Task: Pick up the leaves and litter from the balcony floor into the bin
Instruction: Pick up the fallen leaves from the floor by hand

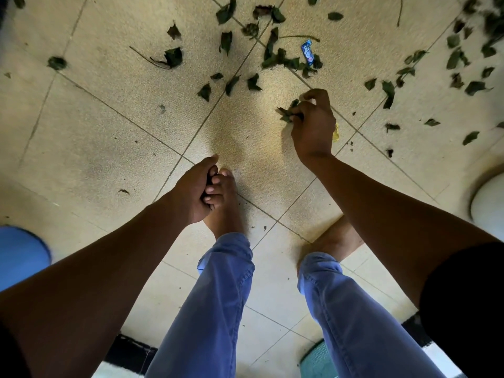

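Note:
Several dark green leaves (270,54) lie scattered over the beige tiled floor (114,110) ahead of me, thickest at the top middle and top right. A small blue wrapper (307,51) lies among them. My right hand (312,126) hovers low over the floor and grips a bunch of leaves (287,113); a bit of yellow litter (336,132) shows just behind it. My left hand (197,188) is curled into a fist above my left foot; something dark shows between its fingers, but what it is stays unclear.
A blue rounded container (19,255) sits at the left edge. A white rounded object (489,203) stands at the right edge. My bare feet and blue trouser legs (218,296) fill the lower middle. A black-and-white mat (128,353) and a teal item (316,358) lie at the bottom.

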Motion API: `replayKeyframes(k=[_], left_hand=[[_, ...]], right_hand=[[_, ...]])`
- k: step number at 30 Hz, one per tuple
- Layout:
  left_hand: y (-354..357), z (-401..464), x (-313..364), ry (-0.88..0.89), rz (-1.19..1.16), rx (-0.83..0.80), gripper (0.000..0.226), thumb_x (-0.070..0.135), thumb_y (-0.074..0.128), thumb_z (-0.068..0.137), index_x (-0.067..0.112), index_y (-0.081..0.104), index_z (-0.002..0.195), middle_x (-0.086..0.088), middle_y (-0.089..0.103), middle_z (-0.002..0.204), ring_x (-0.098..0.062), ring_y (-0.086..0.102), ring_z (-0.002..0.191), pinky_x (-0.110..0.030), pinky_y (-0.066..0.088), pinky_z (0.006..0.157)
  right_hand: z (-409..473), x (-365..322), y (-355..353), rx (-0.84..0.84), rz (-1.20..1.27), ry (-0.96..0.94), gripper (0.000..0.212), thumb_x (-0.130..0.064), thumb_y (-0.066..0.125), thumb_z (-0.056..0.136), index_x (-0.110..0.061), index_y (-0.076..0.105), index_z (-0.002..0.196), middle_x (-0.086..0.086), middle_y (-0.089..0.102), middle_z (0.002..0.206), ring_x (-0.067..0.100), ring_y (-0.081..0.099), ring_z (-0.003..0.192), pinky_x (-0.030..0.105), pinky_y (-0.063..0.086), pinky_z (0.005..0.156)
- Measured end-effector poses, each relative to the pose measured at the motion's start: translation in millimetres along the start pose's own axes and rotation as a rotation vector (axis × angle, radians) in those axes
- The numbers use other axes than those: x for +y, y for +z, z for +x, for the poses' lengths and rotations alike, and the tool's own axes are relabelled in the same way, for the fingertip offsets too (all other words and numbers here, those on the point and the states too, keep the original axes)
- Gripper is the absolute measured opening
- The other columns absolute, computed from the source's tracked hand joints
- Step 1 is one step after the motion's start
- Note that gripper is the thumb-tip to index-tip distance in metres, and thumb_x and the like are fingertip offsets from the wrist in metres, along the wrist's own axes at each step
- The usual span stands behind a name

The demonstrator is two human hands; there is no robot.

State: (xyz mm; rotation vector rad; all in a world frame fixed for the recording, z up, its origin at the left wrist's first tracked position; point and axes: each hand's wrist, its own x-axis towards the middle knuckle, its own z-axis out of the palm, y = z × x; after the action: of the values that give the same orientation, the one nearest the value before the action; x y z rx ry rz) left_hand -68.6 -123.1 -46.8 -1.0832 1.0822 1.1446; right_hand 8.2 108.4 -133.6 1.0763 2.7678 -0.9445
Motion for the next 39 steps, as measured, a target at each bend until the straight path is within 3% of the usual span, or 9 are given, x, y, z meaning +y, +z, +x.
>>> replayKeyframes(k=[4, 7, 12, 18, 22, 27, 31, 36, 39], left_hand=[[1.1, 1.1, 0.6, -0.004, -0.003, -0.008, 0.044, 0.039, 0.048, 0.104, 0.024, 0.036, 0.065, 0.008, 0.039, 0.049, -0.003, 0.026, 0.032, -0.015, 0.011, 0.034], [3.1, -0.8, 1.8, -0.003, -0.016, -0.015, 0.044, 0.04, 0.045, 0.106, 0.023, 0.036, 0.066, 0.008, 0.04, 0.05, -0.002, 0.026, 0.033, -0.015, 0.011, 0.035], [12.6, -3.5, 4.4, 0.032, -0.103, -0.011, 0.044, 0.044, 0.048, 0.104, 0.021, 0.044, 0.067, 0.005, 0.039, 0.054, -0.004, 0.031, 0.035, -0.015, 0.021, 0.031], [33.9, -33.3, 11.0, 0.05, -0.23, -0.08, 0.042, 0.032, 0.043, 0.107, 0.023, 0.059, 0.07, 0.008, 0.051, 0.06, -0.004, 0.046, 0.047, -0.015, 0.036, 0.041], [39.9, -75.9, 16.1, 0.015, -0.511, -0.245, 0.054, 0.031, 0.036, 0.107, 0.01, 0.066, 0.069, -0.005, 0.066, 0.072, -0.02, 0.07, 0.062, -0.025, 0.06, 0.059], [26.8, -124.1, 26.8, 0.108, -0.68, -0.265, 0.038, 0.03, 0.038, 0.105, 0.001, 0.06, 0.092, -0.013, 0.064, 0.067, -0.024, 0.07, 0.058, -0.026, 0.057, 0.058], [2.7, -124.5, 37.4, 0.138, -0.654, -0.232, 0.03, 0.035, 0.042, 0.103, 0.011, 0.059, 0.11, -0.007, 0.065, 0.083, -0.019, 0.066, 0.082, -0.028, 0.05, 0.086], [-14.9, -102.4, 57.0, 0.147, -0.477, -0.145, 0.046, 0.035, 0.04, 0.107, 0.016, 0.055, 0.067, 0.002, 0.055, 0.056, -0.013, 0.061, 0.047, -0.021, 0.048, 0.055], [-22.4, -74.5, 65.5, 0.136, -0.561, -0.174, 0.032, 0.035, 0.044, 0.107, 0.018, 0.053, 0.082, 0.006, 0.051, 0.067, -0.005, 0.048, 0.047, -0.017, 0.041, 0.038]], right_hand=[[11.6, 0.5, -1.2, -0.113, -0.133, -0.158, 0.021, 0.004, 0.067, 0.082, -0.003, 0.077, 0.098, 0.012, 0.068, 0.111, 0.025, 0.066, 0.099, 0.024, 0.048, 0.086], [11.6, -7.9, -5.1, -0.187, -0.144, -0.086, 0.021, 0.001, 0.064, 0.085, -0.009, 0.079, 0.096, 0.011, 0.072, 0.096, 0.026, 0.067, 0.092, 0.027, 0.047, 0.08], [-10.4, -77.3, -32.5, -0.185, 0.5, 0.408, 0.01, -0.002, 0.081, 0.08, -0.006, 0.077, 0.088, 0.002, 0.076, 0.083, 0.014, 0.074, 0.071, 0.036, 0.063, 0.073], [-68.0, -174.2, -69.7, -0.306, 0.722, 0.438, 0.015, -0.002, 0.085, 0.073, -0.013, 0.076, 0.079, 0.002, 0.076, 0.075, 0.02, 0.074, 0.067, 0.043, 0.064, 0.071], [-90.9, -207.8, -82.5, -0.189, 0.404, 0.158, 0.018, -0.004, 0.077, 0.073, -0.021, 0.079, 0.079, -0.008, 0.076, 0.077, 0.008, 0.07, 0.072, 0.027, 0.057, 0.073], [-86.1, -240.3, -82.4, -0.168, -0.019, -0.331, 0.014, -0.008, 0.072, 0.069, -0.017, 0.066, 0.06, 0.001, 0.064, 0.057, 0.025, 0.057, 0.061, 0.029, 0.046, 0.063], [-81.5, -252.2, -71.0, -0.266, -0.24, -0.643, 0.005, -0.016, 0.073, 0.073, -0.019, 0.072, 0.069, -0.002, 0.068, 0.069, 0.026, 0.059, 0.079, 0.034, 0.044, 0.067], [-76.7, -243.6, -71.5, -0.367, -0.268, -0.842, 0.028, -0.015, 0.062, 0.074, -0.013, 0.075, 0.098, 0.006, 0.063, 0.113, 0.026, 0.055, 0.099, 0.037, 0.045, 0.076], [-60.7, -231.7, -74.4, -0.249, 0.11, -0.798, 0.022, -0.004, 0.066, 0.083, -0.005, 0.073, 0.104, 0.015, 0.062, 0.113, 0.025, 0.062, 0.089, 0.03, 0.052, 0.072]])
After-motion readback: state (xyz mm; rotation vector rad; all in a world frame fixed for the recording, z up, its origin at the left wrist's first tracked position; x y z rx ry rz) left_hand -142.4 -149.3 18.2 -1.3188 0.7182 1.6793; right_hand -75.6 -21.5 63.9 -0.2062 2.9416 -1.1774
